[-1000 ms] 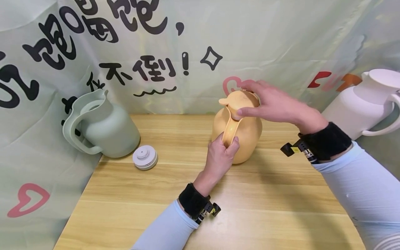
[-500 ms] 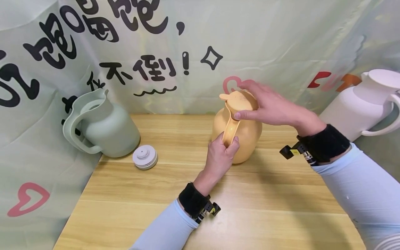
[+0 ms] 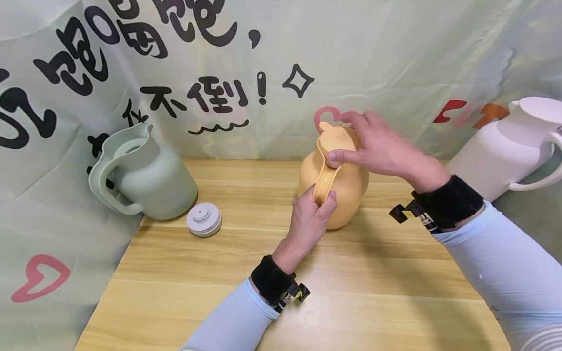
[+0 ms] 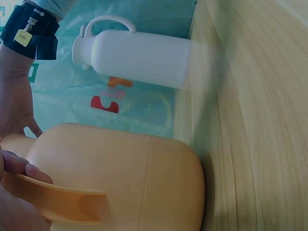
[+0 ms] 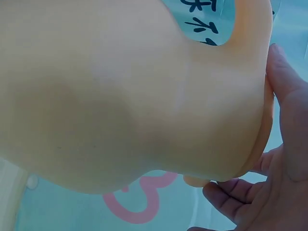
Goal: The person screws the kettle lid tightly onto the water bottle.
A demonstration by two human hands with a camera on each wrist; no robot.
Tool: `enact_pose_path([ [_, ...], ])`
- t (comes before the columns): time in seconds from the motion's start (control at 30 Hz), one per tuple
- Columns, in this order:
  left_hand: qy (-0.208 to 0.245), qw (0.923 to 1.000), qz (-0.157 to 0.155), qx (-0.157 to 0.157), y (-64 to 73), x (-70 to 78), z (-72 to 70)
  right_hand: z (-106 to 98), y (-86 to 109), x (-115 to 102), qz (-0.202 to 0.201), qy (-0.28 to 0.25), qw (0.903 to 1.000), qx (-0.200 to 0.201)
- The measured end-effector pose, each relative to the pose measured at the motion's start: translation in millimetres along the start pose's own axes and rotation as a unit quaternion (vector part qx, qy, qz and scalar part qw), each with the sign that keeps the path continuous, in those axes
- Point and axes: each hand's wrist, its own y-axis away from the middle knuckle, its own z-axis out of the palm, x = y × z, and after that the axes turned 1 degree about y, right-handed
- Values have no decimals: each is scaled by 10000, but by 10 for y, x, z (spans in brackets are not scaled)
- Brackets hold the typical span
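An orange thermos jug [image 3: 349, 195] stands upright on the wooden table near the back wall. My left hand [image 3: 309, 217] grips its handle [image 3: 325, 181], fingers and thumb wrapped round it. On top sits an orange lid [image 3: 335, 138] with a small tab, which points toward the back in the head view. My right hand [image 3: 384, 146] holds this lid from the right, thumb at the near side and fingers round the far side. In the right wrist view, fingertips [image 5: 224, 199] curl at the lid's edge. The jug's spout side is mostly hidden.
A green jug [image 3: 153, 180] without a visible lid stands at the left. Beside it lies a round white stopper [image 3: 204, 220]. At the right stands a white jug [image 3: 496, 151]. A printed cloth [image 3: 373, 58] hangs close behind the table [image 3: 351, 302].
The right hand has turned the orange lid clockwise, so its tab has swung from the left toward the back. The left hand and the jug body have stayed in place.
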Motion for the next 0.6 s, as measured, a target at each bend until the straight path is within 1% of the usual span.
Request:
enact_pose_path([
  [0.13,-21,10000,40,45,-4,-2,5,-13,16,-10,29,17,10000,-60],
  [0.2,-47,9999,88,71,-4,-6,7,-35,25,-9,-109,-97,9998,-118],
  [0.33,-65,9998,164,115,-3,-14,12,-92,34,-4,-512,-444,9973,-284],
  [0.4,-48,9998,169,118,-2,-17,13,-115,37,-1,-605,-528,9961,-355],
  [0.5,-15,9998,164,109,0,-17,12,-130,45,6,-537,-486,9966,-400],
  [0.6,-24,9998,166,103,2,-15,11,-102,45,16,-376,-416,9981,-257],
])
